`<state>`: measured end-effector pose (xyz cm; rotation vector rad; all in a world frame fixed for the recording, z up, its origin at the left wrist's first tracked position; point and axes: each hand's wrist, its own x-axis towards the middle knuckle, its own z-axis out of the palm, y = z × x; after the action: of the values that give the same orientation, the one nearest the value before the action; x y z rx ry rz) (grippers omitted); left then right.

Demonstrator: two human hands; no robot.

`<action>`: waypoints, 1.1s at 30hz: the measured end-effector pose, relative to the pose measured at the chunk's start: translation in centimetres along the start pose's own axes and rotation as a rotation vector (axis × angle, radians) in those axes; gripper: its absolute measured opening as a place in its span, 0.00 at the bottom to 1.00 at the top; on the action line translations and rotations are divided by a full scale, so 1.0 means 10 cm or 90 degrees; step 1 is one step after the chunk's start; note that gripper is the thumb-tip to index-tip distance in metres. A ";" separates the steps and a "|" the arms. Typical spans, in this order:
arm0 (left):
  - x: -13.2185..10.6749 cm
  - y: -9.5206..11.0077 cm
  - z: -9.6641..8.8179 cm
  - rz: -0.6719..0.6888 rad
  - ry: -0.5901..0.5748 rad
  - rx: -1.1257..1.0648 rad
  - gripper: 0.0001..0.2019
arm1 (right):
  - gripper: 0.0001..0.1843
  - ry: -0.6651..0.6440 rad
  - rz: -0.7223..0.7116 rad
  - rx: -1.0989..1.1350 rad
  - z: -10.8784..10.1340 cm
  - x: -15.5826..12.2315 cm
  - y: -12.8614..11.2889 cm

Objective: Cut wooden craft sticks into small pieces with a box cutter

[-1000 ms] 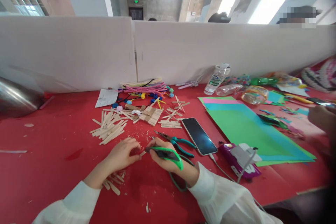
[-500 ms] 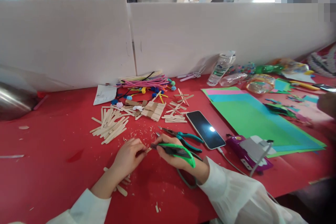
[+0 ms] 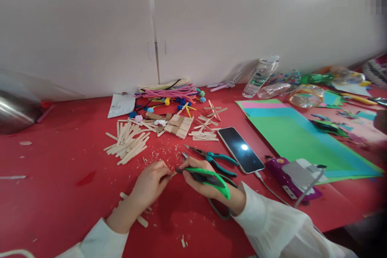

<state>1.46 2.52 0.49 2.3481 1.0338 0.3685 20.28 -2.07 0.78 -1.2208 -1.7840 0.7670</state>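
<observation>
My left hand [image 3: 150, 184] pinches a small wooden craft stick [image 3: 173, 174] against the red table [image 3: 60, 177]. Its fingers are closed on the stick's end. My right hand [image 3: 199, 177] grips a green and black utility knife [image 3: 208, 177], its tip touching the stick between the two hands. Wood shavings [image 3: 160, 156] lie scattered just beyond the hands. A few cut stick pieces [image 3: 142, 221] lie under my left wrist.
A pile of craft sticks [image 3: 128, 145] and a glued stick panel [image 3: 179, 125] lie ahead. Teal pliers [image 3: 211, 156], a phone [image 3: 241, 149], a purple device [image 3: 290, 177], coloured paper sheets [image 3: 290, 133], pipe cleaners [image 3: 169, 92], a water bottle [image 3: 260, 76] and white partitions [image 3: 211, 36] surround them.
The view has tilted down and shifted slightly. Both hands stay together on the stick and knife, with only small movement of the blade at the stick.
</observation>
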 end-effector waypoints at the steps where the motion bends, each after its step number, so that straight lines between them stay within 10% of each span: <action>1: 0.00 0.00 0.00 -0.002 -0.001 -0.001 0.09 | 0.06 -0.003 -0.006 -0.002 0.00 0.00 0.01; 14: 0.02 -0.03 0.04 -0.027 -0.006 -0.007 0.08 | 0.06 -0.050 -0.019 -0.024 0.10 0.06 -0.02; 33: 0.03 -0.01 0.01 -0.048 -0.020 0.046 0.07 | 0.07 0.066 0.271 0.267 0.17 0.11 0.17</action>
<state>1.65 2.74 0.34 2.3635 1.1349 0.2697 19.35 -0.46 -1.13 -1.3310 -1.2056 1.2242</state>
